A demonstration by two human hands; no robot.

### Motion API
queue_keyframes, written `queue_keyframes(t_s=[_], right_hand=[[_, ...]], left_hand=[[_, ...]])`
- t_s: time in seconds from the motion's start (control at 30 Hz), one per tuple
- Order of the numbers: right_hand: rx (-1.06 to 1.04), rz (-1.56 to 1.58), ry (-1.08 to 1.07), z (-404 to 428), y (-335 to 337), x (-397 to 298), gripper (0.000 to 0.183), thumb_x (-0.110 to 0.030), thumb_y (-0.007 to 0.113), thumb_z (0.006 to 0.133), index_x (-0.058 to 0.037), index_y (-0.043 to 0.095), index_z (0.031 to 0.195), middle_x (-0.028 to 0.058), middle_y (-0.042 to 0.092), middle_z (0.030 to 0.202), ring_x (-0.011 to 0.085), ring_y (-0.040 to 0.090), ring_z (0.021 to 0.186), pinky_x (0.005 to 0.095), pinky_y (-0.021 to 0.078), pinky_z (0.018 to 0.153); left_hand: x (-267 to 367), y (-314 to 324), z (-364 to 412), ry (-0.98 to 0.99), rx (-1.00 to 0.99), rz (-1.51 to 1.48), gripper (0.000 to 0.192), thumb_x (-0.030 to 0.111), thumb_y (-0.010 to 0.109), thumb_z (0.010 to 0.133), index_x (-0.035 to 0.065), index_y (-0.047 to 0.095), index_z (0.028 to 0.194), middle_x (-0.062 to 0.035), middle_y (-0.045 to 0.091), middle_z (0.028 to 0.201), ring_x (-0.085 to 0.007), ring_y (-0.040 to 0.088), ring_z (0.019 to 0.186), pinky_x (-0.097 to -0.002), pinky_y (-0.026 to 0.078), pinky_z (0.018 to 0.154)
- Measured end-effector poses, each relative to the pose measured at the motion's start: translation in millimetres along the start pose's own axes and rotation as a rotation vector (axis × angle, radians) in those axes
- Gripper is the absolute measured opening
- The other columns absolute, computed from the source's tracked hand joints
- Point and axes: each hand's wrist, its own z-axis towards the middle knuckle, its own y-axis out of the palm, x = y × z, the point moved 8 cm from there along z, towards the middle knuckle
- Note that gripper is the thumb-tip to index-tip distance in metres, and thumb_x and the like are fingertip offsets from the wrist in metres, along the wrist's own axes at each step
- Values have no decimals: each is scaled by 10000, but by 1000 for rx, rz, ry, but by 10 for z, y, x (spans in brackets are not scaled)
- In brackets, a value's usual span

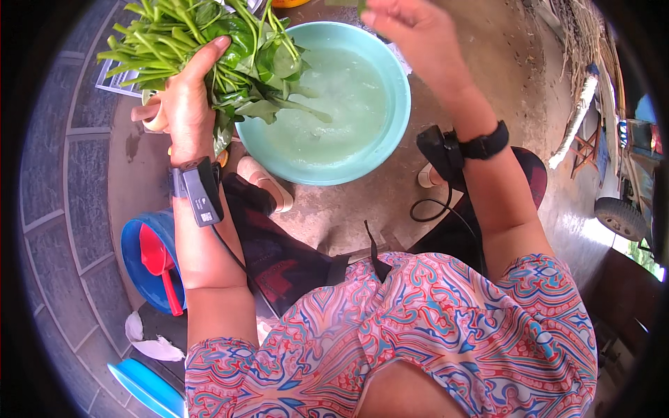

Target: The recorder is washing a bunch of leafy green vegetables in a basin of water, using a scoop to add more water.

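Note:
My left hand (191,99) grips a large bunch of leafy greens (251,52), its cut stems pointing left and its leaves hanging over the left rim of a turquoise plastic basin (400,120). The basin holds cloudy, pale water (334,115). My right hand (405,23) is raised at the top, beyond the basin's upper right rim, with its fingers bent; a bit of green shows at the fingertips, cut off by the frame's top edge. Each wrist wears a strapped black device with a cable.
A blue bucket (130,271) with a red plastic dipper (157,256) stands by my left forearm, above a light-blue basin (141,386). A tiled wall (94,193) runs along the left. Bundled dry twigs (580,42) and a wheel (620,219) are at the right. My feet flank the basin's near side.

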Motion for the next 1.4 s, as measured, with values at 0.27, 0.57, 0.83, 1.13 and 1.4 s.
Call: queue_keyframes(t_s=[0.27, 0.57, 0.83, 1.13, 1.4], right_hand=[[-175, 75, -432, 102, 689, -1066, 196, -59, 627, 888, 0, 644, 1074, 80, 664, 922, 94, 596, 773, 216, 486, 682], [91, 46, 171, -260, -234, 80, 392, -284, 745, 821, 3, 634, 1064, 32, 651, 934, 101, 599, 818, 241, 482, 755], [-48, 233, 989, -1902, -107, 1803, 653, -432, 659, 862, 8, 470, 1305, 134, 569, 1207, 210, 550, 1074, 401, 464, 873], [-183, 783, 1091, -2008, 569, 1615, 646, -376, 620, 894, -20, 382, 1378, 134, 463, 1358, 258, 465, 1253, 473, 386, 1045], [-49, 736, 1150, -2015, 537, 1783, 477, -73, 581, 853, 68, 419, 1279, 192, 550, 1223, 283, 602, 1077, 407, 527, 915]], left_hand=[[-157, -33, 60, 31, -6, -95, 320, 31, 701, 768, -51, 633, 1070, -101, 677, 990, -177, 651, 866, -297, 526, 808], [-58, -187, 74, 97, 44, -122, 321, 92, 625, 837, -84, 610, 1105, -157, 659, 1079, -235, 644, 961, -330, 514, 874], [124, -385, 163, 203, 171, -104, 283, 43, 666, 806, -70, 631, 1063, -111, 666, 1027, -201, 651, 896, -312, 520, 826], [213, -465, 184, 179, 281, -143, 299, 10, 711, 761, -61, 623, 1037, -97, 656, 984, -180, 647, 829, -298, 536, 732], [153, -471, 186, 141, 310, -121, 238, 49, 671, 809, -72, 650, 1013, -100, 665, 987, -180, 643, 858, -290, 519, 772]])
